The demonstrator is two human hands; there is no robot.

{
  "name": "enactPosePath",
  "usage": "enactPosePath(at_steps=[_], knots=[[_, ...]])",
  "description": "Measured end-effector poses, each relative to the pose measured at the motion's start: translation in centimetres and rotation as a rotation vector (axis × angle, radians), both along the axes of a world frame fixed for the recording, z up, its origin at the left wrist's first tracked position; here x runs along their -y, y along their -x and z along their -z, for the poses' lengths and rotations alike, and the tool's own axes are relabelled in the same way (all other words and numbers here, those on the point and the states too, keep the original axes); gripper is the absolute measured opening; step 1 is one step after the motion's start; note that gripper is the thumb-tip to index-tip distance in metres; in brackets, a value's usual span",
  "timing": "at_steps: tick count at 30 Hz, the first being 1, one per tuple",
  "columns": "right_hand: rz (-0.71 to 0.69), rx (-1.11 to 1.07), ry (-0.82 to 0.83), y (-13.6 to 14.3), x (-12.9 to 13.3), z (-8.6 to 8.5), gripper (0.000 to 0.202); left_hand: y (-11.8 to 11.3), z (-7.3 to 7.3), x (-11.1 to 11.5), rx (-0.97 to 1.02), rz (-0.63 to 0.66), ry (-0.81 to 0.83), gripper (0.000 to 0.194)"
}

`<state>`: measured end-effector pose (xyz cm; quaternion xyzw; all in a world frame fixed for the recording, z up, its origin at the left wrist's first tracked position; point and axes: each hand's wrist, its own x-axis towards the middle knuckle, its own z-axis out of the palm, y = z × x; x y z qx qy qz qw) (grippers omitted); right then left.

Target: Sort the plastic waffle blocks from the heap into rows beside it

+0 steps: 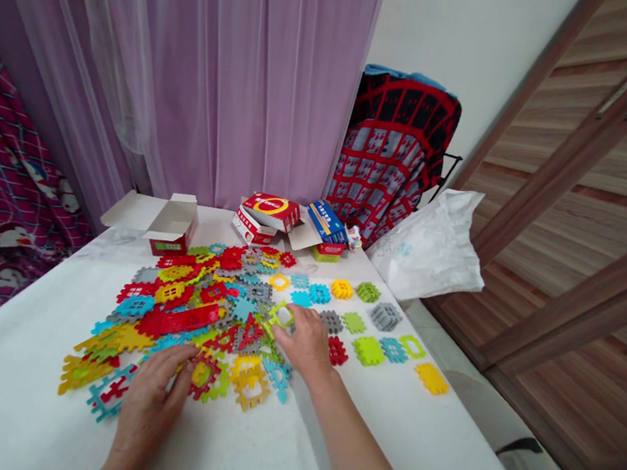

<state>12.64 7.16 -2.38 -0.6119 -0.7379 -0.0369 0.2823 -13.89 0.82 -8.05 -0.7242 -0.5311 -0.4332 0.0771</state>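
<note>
A heap of interlocking plastic building tiles, red, yellow, blue, grey and lime green, covers the middle of the white table (221, 457). My right hand (306, 340) is at the heap's right edge, thumb and fingers closed on a lime-green tile (280, 313) with an opening in its middle. At the near edge of the heap lies my left hand (155, 388), fingers slightly bent and thumb apart, beside a red gear-edged tile (204, 376). It appears to grip nothing. To the right, tiles are set out in rows and small stacks, among them a grey stack (386, 316) and a yellow tile (432, 378).
Behind the heap stand an open white-and-red box (172, 226), a red box (271, 211) and a blue box (326, 221). A white plastic bag (433, 245) sits at the table's right edge. Purple curtains (254, 77) hang behind; a wooden wardrobe (600, 207) stands at right.
</note>
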Motion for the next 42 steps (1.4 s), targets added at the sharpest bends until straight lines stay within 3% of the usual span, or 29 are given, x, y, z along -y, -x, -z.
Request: enactPosePath(at_steps=[7,13,18,21,26,31,42], knots=[[0.053,-0.162,-0.209,-4.4,-0.3,-0.4,0.035,0.0,0.1,0.0,-0.002,-0.008,-0.009,0.023],[0.282,-0.173,-0.257,-13.3,0.8,0.4,0.042,0.0,-0.3,-0.1,-0.050,-0.014,-0.037,0.027],[0.598,-0.180,-0.113,-22.4,3.0,1.7,0.051,0.0,-0.7,-0.2,-0.082,-0.010,-0.069,0.028],[0.684,-0.149,0.075,-25.6,3.8,2.6,0.055,0.0,-0.7,-0.2,-0.090,-0.009,-0.064,0.028],[0.721,-0.030,0.247,-26.0,4.1,2.6,0.057,0.1,-0.4,-0.1,-0.063,-0.020,-0.030,0.031],[0.698,0.024,0.304,-25.6,4.0,2.0,0.057,0.1,-0.5,0.0,-0.024,-0.021,0.033,0.033],[0.698,0.048,0.361,-26.5,3.6,3.1,0.057,0.2,-0.2,0.0,-0.002,-0.008,0.059,0.029]])
